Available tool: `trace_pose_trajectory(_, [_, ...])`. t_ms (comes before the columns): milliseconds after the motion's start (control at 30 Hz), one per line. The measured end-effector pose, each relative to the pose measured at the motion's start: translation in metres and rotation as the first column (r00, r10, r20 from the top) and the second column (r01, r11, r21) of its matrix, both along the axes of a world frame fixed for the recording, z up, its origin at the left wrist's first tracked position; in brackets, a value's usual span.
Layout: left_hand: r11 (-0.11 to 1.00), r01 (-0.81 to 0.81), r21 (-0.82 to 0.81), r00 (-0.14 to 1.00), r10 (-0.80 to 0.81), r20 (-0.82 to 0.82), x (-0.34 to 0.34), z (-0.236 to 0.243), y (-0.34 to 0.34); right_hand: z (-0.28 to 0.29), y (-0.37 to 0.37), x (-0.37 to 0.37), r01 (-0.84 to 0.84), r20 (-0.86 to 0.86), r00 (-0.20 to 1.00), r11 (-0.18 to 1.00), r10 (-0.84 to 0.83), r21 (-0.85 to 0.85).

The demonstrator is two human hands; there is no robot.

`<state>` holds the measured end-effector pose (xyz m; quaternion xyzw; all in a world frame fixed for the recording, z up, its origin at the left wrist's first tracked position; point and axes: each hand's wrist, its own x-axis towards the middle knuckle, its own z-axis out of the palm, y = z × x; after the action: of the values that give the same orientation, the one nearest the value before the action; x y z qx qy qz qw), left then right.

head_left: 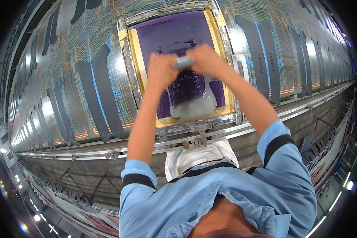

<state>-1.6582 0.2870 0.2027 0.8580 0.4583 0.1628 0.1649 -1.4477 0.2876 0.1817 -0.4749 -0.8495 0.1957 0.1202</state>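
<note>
Both my hands are closed on the handle of a squeegee (pixel 183 62); its light grey end shows between them. My left hand (pixel 161 72) wraps the left part and my right hand (pixel 204 59) the right, with both forearms stretched forward. Under them lies a printing screen with purple mesh (pixel 168 28), a worn metal frame (pixel 222 120) and yellow tape (pixel 213 29) along its inner edges. A pool of clear, bubbly, whitish ink (pixel 195 109) spreads over the near part of the mesh. My fists hide most of the squeegee, and its blade is hard to make out.
The screen rests on a long table with dark grey cut pieces (pixel 96 95) laid in rows to the left, and more pieces (pixel 253 55) to the right. A metal rail (pixel 281 114) runs along the near edge, with a bracket (pixel 202 135) at the screen. A white handle (pixel 241 67) stands at the frame's right side.
</note>
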Motion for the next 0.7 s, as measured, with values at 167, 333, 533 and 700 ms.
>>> trace_pose_trajectory(167, [0.997,0.052,0.062,0.998,-0.051,-0.020,-0.005,0.005,-0.141,0.015,-0.142,0.003,0.009,-0.077,0.997,0.986,-0.022,-0.167])
trace_pose_trajectory(333, [0.998,0.040,0.055,0.995,-0.035,-0.089,-0.012,0.020,-0.150,0.009,-0.097,0.041,0.441,-0.352,0.863,0.880,-0.363,0.174])
trace_pose_trajectory(533, [0.992,0.013,0.124,0.998,-0.021,0.056,-0.004,0.025,-0.178,-0.044,-0.061,0.124,0.886,-0.228,0.439,0.461,-0.869,-0.055])
trace_pose_trajectory(700, [0.996,0.036,0.078,0.999,-0.036,-0.004,-0.010,0.020,-0.211,-0.064,-0.061,0.116,0.851,-0.458,0.413,0.513,-0.787,-0.115])
